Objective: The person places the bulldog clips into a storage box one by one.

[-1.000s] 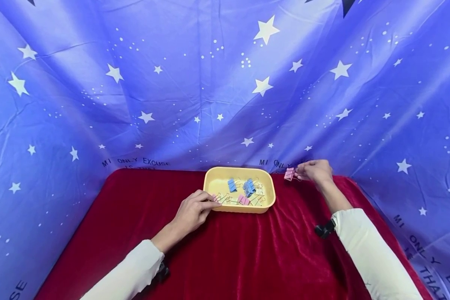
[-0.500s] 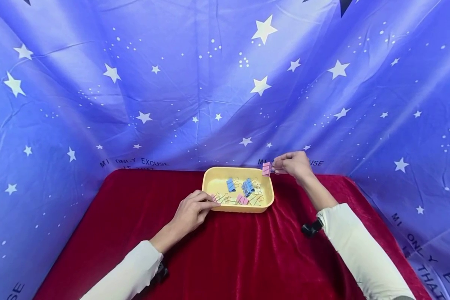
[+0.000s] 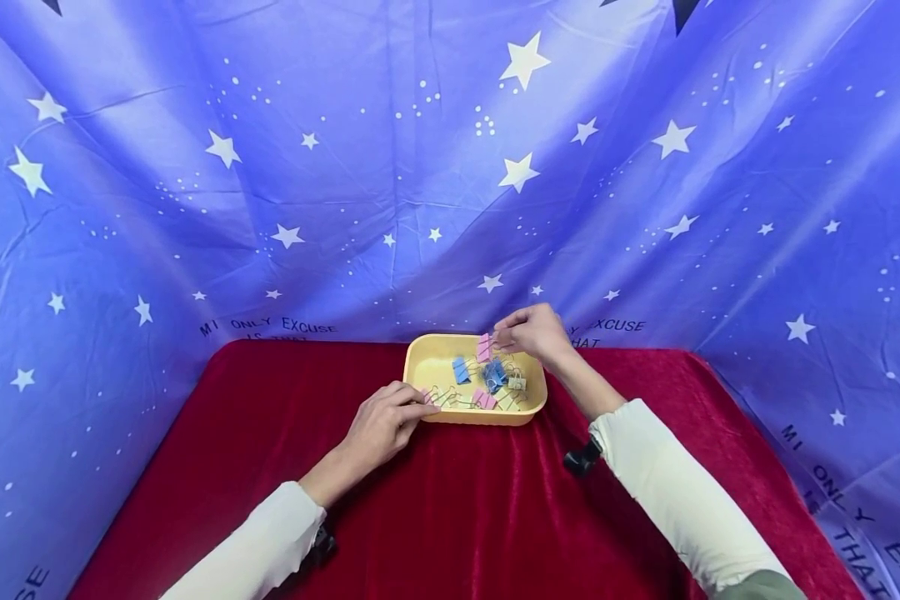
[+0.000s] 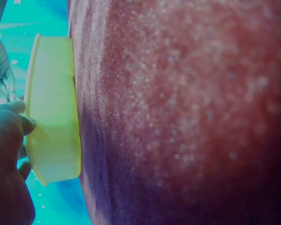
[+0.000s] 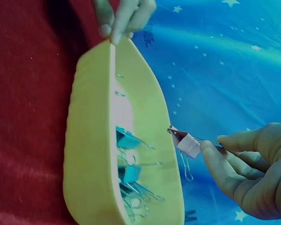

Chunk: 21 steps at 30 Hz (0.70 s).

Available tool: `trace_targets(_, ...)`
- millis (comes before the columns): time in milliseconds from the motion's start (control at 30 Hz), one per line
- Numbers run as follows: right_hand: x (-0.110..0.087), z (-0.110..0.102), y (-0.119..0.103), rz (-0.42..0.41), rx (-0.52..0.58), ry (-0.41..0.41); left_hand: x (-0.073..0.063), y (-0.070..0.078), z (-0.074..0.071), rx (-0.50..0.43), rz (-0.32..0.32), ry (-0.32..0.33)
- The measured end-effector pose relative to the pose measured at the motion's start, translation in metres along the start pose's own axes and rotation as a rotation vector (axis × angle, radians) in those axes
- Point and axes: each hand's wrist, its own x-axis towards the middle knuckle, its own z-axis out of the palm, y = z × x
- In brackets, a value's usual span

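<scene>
A yellow box [image 3: 412, 367] with an open top stands on the red cloth, holding several blue, pink and pale binder clips. My left hand [image 3: 384, 419] pinches its near left rim; in the left wrist view the thumb [image 4: 29, 125] lies against the outer wall. Over the far side of the box, my right hand [image 3: 534, 333] holds a pink binder clip [image 3: 483, 348] by a wire handle. In the right wrist view that clip [image 5: 187, 144] hangs beyond the rim line, its other handle dangling. Blue clips [image 5: 129, 173] show inside the box below it.
Red velvet cloth [image 3: 450, 517] covers the table and is wrinkled in front of the box. A blue curtain with stars [image 3: 375, 167] rises right behind the table and on both sides.
My right hand has moved left with the pink binder clip, from beside the box on the right to above its far part. The left hand has stayed at the rim.
</scene>
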Motion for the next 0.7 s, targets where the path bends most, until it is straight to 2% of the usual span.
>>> trace_targets(300,0.005,0.032,0.002,-0.012,-0.096,-0.034,0.0,0.0,0.0,0.018,0.032,0.015)
trace_targets(500,0.006,0.05,0.006,-0.048,-0.143,-0.047,0.001,0.0,0.0,0.028,0.029,0.007)
trace_targets(700,0.005,0.059,0.005,-0.096,-0.289,-0.002,0.001,0.001,-0.001,0.023,0.025,0.008)
